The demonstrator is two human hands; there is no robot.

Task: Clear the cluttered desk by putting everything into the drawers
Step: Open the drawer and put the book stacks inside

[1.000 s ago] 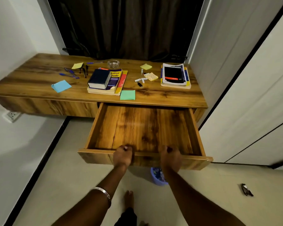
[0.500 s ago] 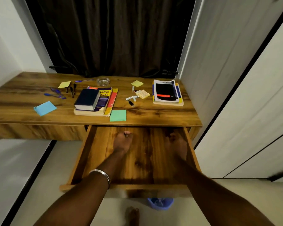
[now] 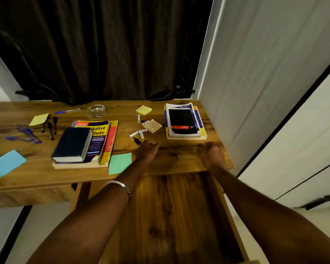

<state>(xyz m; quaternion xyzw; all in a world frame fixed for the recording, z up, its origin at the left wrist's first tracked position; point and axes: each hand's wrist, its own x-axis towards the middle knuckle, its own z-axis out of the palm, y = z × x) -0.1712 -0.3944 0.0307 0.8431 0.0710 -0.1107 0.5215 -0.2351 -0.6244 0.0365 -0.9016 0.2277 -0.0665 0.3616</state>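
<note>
The wooden drawer stands pulled out below the desk, with nothing inside it. My left hand hovers over the desk's front edge, fingers curled and holding nothing, just short of a small black stick and several small white tubes. My right hand is over the desk's right front, loosely curled and holding nothing, in front of the right book stack. A dark blue book lies on a yellow book stack. A green sticky pad lies beside my left wrist.
A blue pad, yellow pads, blue pens, black markers, a glass ashtray and a patterned pad lie on the desk. A dark curtain hangs behind; a white wardrobe stands right.
Both hands let go of the drawer front, passed over the open drawer and reached up onto the desk's front edge. The view came closer to the desk.
</note>
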